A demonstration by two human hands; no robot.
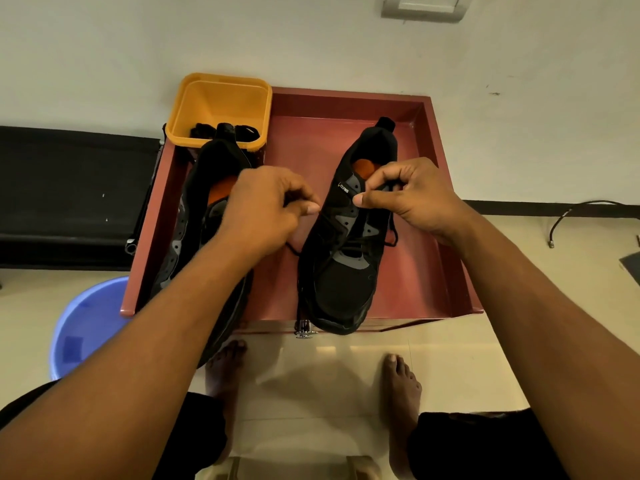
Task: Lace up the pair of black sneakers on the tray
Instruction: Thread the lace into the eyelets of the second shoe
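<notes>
Black mesh shoe (pixel 341 271) lies on the tray (pixel 426 271), right of its middle. Its long axis runs away from us, toe at the near rim and heel toward the far wall. Its lace (pixel 349 241) is threaded through the lower eyelets and crosses the tongue.

Our right hand (pixel 412 199) curls over the upper eyelets, thumb and fingers pinching the lace there. Our left hand (pixel 266 209), just left of the shoe, looks closed on the other strand, which droops from under it to the shoe's left edge. So the shoe sits between our hands, with the right one nearer the unlaced eyelets.

We judge the next pull goes outward and toward the heel. Bare tray floor on the right gives room. On the left the other shoe (pixel 207 174) lies close under our forearm, and a bin (pixel 221 98) holding laces fills the far left corner. A basin (pixel 86 323) stands on the floor beyond the left rim.
</notes>
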